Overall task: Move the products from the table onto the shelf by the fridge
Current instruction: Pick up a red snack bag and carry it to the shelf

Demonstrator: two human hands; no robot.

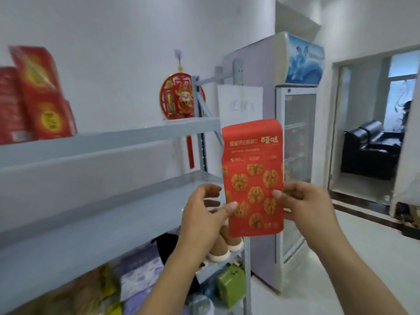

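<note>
Left hand [204, 214] pinches the left edge of a red walnut packet [253, 178], thumb on the front, the other fingers curled at the edge. Right hand [302, 205] pinches the right edge the same way, thumb on front, fingers behind. The packet is upright in the air, clear of any surface, in front of the right end of the grey metal shelf unit [113, 212] and overlapping the glass-door fridge [295, 155] behind it.

The middle shelf level sits just left of the hands. The upper level holds red boxes [41, 94] at far left, blurred, and a round red ornament [179, 96] near the right post. The lower level holds stacked paper cups [222, 251], a green box [231, 285] and purple packs [141, 271]. The fridge has a blue header panel. At far right, a doorway shows a black sofa [372, 148].
</note>
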